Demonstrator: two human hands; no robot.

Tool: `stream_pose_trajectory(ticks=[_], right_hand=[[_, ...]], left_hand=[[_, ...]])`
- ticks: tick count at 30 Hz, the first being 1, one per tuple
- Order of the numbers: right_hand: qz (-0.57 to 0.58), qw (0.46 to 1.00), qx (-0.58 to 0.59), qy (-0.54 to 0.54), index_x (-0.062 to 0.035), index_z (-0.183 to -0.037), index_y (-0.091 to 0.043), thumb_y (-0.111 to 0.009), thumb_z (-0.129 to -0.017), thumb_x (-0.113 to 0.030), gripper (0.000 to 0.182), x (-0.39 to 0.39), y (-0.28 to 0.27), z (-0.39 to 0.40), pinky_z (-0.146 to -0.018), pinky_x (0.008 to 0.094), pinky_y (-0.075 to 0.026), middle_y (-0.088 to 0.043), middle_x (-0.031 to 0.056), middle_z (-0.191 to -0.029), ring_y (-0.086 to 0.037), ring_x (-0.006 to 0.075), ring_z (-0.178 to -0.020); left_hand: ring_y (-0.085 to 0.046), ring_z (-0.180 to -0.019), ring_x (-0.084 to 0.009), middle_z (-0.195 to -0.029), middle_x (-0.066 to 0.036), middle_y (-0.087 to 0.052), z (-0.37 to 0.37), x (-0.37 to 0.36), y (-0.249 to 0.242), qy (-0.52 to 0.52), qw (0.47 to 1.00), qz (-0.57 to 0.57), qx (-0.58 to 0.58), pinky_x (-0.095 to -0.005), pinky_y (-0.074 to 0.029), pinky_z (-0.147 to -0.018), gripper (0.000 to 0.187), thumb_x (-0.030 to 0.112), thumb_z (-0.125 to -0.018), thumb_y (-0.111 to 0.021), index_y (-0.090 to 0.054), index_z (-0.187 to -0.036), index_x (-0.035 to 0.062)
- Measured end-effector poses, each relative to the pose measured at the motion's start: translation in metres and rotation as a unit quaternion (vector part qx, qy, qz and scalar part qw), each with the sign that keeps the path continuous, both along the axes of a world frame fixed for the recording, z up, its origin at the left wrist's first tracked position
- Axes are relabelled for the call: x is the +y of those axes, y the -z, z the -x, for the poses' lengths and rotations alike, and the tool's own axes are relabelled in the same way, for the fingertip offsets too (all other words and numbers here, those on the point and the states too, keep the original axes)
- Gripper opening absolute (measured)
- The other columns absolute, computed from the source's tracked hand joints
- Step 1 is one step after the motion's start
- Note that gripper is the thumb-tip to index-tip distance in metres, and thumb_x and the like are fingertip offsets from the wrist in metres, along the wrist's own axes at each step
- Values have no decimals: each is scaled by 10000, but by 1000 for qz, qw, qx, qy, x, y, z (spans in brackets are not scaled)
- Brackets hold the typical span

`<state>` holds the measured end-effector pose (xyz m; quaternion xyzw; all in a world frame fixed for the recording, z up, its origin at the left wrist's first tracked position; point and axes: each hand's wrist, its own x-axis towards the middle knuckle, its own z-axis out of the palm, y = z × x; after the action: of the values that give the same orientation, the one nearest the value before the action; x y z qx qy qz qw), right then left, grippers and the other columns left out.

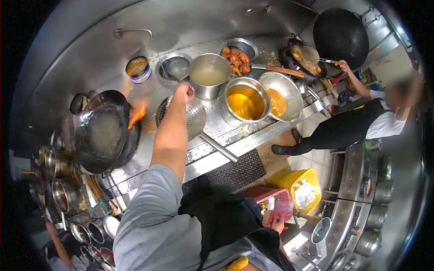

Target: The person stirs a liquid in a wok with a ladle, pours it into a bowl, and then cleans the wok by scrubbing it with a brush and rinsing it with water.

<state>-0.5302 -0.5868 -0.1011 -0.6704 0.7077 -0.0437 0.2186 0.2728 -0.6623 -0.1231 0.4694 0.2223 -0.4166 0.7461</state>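
Observation:
My left hand [184, 92], on the outstretched arm, is closed around the handle of a metal ladle [177, 70]. The ladle's cup is over a round metal bowl [161, 72], and a thin stream of water falls there from a wall spout [135, 31]. Under my forearm lies a large perforated skimmer [195, 118], its handle toward the front edge. A deep pot of cloudy liquid [216, 85] stands right of the hand. Down at my side, my right hand [276, 223] is beside a pink bin [282, 203]; its fingers are too small and blurred to make out.
A wok [103, 131] sits at left with an orange flame [137, 113] beside it. Right of centre are a pot of amber oil [246, 101], fried pieces [236, 61] and a bowl of orange sauce [289, 86]. A co-worker [348, 124] holds a strainer [311, 54] over another wok.

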Motion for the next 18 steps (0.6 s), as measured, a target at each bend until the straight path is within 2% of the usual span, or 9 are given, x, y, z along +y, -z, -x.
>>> stream_pose_trajectory(ticks=[5, 7, 11, 12, 13, 14, 15, 17, 18], right_hand=[[8, 1000, 15, 8, -53, -1218, -597, -608, -883, -216, 373, 47, 25, 52, -765, 447, -517, -683, 240, -953, -677, 389, -870], [-17, 999, 30, -16, -53, -1212, -603, -618, -873, -222, 379, 49, 41, 62, -766, 455, -516, -684, 236, -954, -673, 398, -875], [-30, 986, -6, -161, -56, -1213, -609, -630, -851, -211, 394, 3, 77, 34, -762, 473, -513, -685, 230, -951, -666, 416, -880], [-58, 987, -147, -37, -55, -1225, -601, -624, -851, -207, 405, -6, 75, -17, -751, 469, -514, -684, 229, -950, -664, 417, -864], [38, 962, -65, -262, -43, -1227, -598, -622, -855, -177, 396, -15, 42, -39, -754, 462, -514, -679, 235, -956, -659, 413, -859], [-7, 952, -33, -303, -26, -1214, -596, -618, -862, -123, 366, -30, 38, -70, -759, 454, -511, -677, 235, -973, -662, 399, -866], [48, 940, -147, -304, -14, -1194, -592, -607, -877, -98, 329, -13, -2, -134, -758, 444, -506, -675, 226, -942, -661, 380, -838], [6, 926, -187, -329, -33, -1194, -597, -606, -891, -111, 313, -8, -10, -211, -743, 416, -503, -667, 179, -874, -640, 314, -767], [22, 905, -201, -373, -25, -1169, -622, -629, -887, -93, 290, 7, -23, -256, -716, 375, -502, -644, 136, -822, -612, 235, -727]], left_hand=[[-496, -543, -141, -670, -39, -487, 28, 24, -46, -122, 959, 246, 66, -280, -399, -494, 101, 52, -870, -501, -469, -777, 75], [-508, -569, -138, -668, -23, -485, 41, 49, -44, -164, 868, 460, 93, -277, -409, -520, 98, 49, -841, -528, -475, -761, 70], [-534, -624, -136, -735, -26, -514, 81, 116, -75, -138, 821, 551, 62, -275, -423, -557, 96, 28, -804, -624, -537, -768, 45], [-534, -621, -131, -753, -27, -515, 89, 134, -87, -139, 806, 569, 88, -268, -425, -547, 96, 31, -811, -624, -533, -785, 46], [-537, -614, -128, -750, -25, -510, 96, 156, -101, -131, 827, 541, 81, -256, -425, -533, 103, 37, -815, -629, -526, -813, 49], [-547, -611, -120, -749, -22, -508, 103, 177, -114, -130, 819, 552, 85, -246, -423, -516, 97, 47, -829, -615, -518, -833, 52], [-551, -601, -103, -750, -15, -511, 111, 199, -128, -128, 811, 562, 101, -243, -418, -505, 72, 62, -848, -586, -516, -841, 51], [-545, -584, -89, -753, -3, -514, 121, 246, -153, -97, 818, 558, 98, -240, -409, -490, 63, 80, -859, -565, -512, -839, 52], [-541, -576, -85, -754, 2, -515, 128, 270, -166, -90, 820, 558, 95, -237, -402, -485, 64, 82, -861, -560, -511, -831, 55]])
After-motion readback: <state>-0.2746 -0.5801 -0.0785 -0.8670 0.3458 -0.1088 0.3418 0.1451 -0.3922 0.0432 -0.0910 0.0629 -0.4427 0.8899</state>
